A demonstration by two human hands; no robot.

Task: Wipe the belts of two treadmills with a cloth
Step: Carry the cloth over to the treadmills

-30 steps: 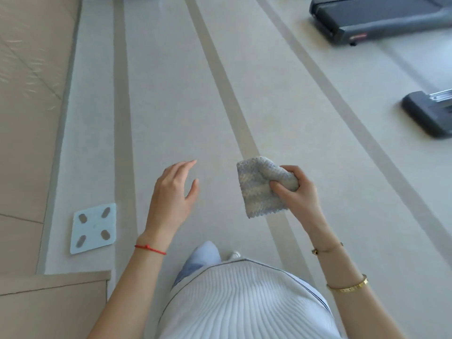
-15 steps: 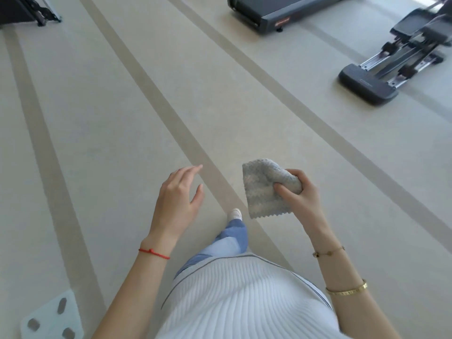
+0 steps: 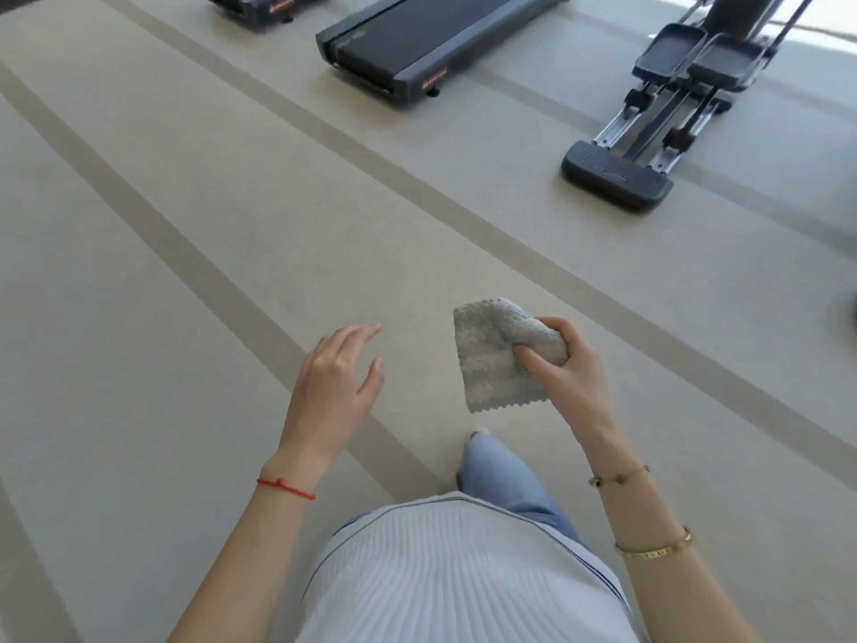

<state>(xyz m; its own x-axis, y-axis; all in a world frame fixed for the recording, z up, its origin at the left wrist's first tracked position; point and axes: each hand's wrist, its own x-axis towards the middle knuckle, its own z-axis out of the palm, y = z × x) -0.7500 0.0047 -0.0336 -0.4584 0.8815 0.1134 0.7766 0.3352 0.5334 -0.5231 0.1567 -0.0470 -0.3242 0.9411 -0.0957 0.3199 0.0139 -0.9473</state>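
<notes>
My right hand (image 3: 568, 371) grips a grey-white cloth (image 3: 491, 359) in front of my body, its free corner hanging down. My left hand (image 3: 336, 387) hovers beside it with relaxed fingers and holds nothing. A dark treadmill (image 3: 431, 34) with a black belt stands on the floor at the top middle, far ahead of both hands. The rear end of a second treadmill (image 3: 259, 7) shows at the top left, mostly cut off by the frame.
A dark stepper-like machine (image 3: 649, 132) with metal rails and two pedals stands at the upper right. The beige floor (image 3: 185, 201) has darker diagonal stripes. My leg in light blue jeans (image 3: 501, 475) steps forward below the cloth.
The view has swung right and forward: the treadmills and the rail machine have come closer and nearer the centre, the white floor scale has left the frame. Both hands keep their pose.
</notes>
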